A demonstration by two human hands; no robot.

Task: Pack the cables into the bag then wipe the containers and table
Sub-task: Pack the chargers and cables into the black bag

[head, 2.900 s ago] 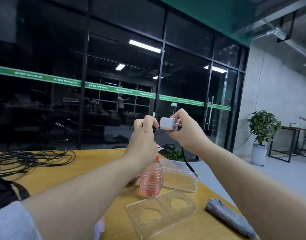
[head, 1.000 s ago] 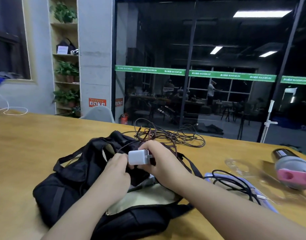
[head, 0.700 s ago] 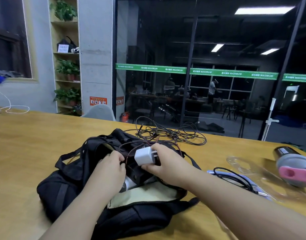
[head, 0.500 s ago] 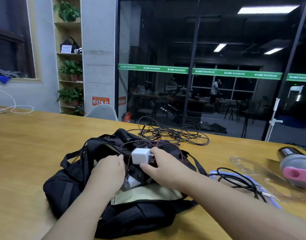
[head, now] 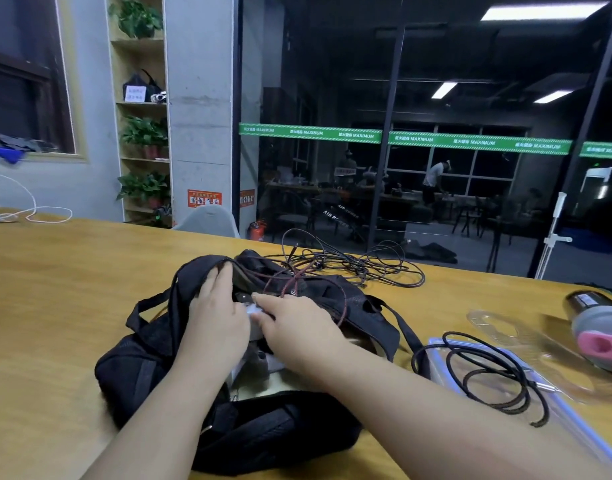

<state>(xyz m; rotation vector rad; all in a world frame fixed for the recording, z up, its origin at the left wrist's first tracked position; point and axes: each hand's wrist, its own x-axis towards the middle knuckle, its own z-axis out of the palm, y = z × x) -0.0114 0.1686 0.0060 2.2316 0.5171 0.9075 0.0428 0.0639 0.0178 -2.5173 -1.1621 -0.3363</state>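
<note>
An open black bag (head: 152, 362) lies on the wooden table (head: 55, 289) in front of me. My left hand (head: 214, 320) rests at the bag's mouth, its straight fingers against the zip edge. My right hand (head: 297, 323) pinches a white charger (head: 253, 309) low inside the opening; the charger is mostly hidden between my hands. Its red-black braided cable (head: 297, 284) loops over the top of the bag. A tangle of black cables (head: 360, 266) lies just behind the bag. Another black cable (head: 488, 375) is coiled on a clear blue-rimmed container (head: 574, 434) to the right.
A clear plastic lid (head: 494, 327) and a grey and pink bottle (head: 598, 330) on its side lie at the far right. A white cord (head: 38, 216) trails at the table's far left. A glass wall and a grey chair (head: 207, 221) stand behind the table.
I turned from the spray bottle and containers to the bag. My right hand has lowered the white charger from above the bag down into its mouth; my left hand stays at the opening.
</note>
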